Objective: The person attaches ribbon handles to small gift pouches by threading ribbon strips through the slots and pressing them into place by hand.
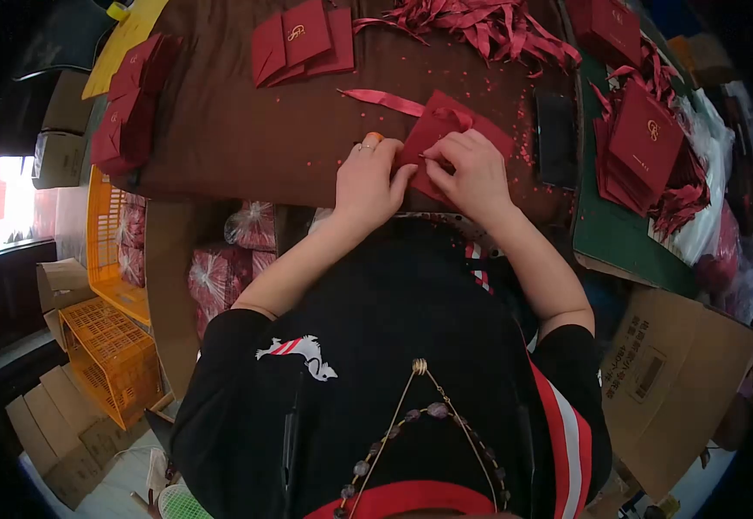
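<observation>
A dark red card piece [490,130] lies tilted on the brown cloth in front of me, with a red ribbon [385,101] running from it to the left. My left hand [371,180] is at its left edge, thumb and fingers closed around that edge; a ring and an orange fingertip cover show. My right hand [470,171] rests over the middle of the piece, thumb and forefinger pinched together near a ribbon end. What sits between those fingertips is too small to make out.
Red pouches [303,43] lie at the back, beside a ribbon heap [489,26]. More stand at left [125,125] and on the green surface at right [646,143]. A dark flat object [555,138] lies near the cloth's right edge. Orange crates [112,355] and cartons [679,372] flank me.
</observation>
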Motion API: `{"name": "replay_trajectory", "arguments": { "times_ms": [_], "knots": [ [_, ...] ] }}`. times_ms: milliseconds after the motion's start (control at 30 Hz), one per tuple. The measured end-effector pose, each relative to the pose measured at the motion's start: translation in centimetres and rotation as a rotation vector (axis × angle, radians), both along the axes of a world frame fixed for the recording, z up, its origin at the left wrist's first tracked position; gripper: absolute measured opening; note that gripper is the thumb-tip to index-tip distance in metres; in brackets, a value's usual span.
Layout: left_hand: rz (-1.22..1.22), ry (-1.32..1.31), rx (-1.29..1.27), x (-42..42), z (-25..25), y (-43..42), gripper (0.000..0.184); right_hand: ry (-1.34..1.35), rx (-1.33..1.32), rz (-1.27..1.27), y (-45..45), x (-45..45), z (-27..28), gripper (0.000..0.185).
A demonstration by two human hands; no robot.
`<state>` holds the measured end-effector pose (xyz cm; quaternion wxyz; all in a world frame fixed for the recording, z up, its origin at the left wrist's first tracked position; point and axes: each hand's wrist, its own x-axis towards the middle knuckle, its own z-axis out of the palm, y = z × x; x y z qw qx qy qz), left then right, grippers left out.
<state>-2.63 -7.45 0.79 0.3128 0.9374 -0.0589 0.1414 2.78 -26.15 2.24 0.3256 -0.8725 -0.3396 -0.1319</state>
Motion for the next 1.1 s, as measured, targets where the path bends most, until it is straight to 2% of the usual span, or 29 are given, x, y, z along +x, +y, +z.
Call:
{"name": "replay_trajectory", "arguments": {
  "times_ms": [200, 500, 800, 933, 1000, 1100],
  "knots": [
    [-0.057, 0.061, -0.171, 0.0, 0.4, 0.6, 0.029, -0.019, 0.018, 0.02, 0.8, -0.5, 0.1, 0.013],
    [-0.03, -0.081, -0.137, -0.6, -0.1, -0.3, 0.031, 0.005, 0.042, 0.002, 1.1, -0.5, -0.3, 0.012],
    [-0.049, -0.031, -0.162, -0.8, 0.2, -0.1, 0.032, 0.115, 0.1, 0.026, 1.1, -0.2, -0.3, 0.012],
    [-0.046, -0.025, -0.183, -0.9, 0.1, -0.2, 0.033, 0.039, 0.097, 0.022, 1.2, -0.2, -0.5, 0.009],
    [-0.039, -0.043, -0.156, -1.1, 0.3, -0.4, 0.034, 0.174, 0.173, 0.008, 1.2, -0.2, -0.5, 0.009],
    [-0.033, -0.073, -0.114, -1.2, 0.4, -0.5, 0.033, 0.25, 0.151, 0.01, 1.0, -0.3, -0.3, 0.012]
  ]
}}
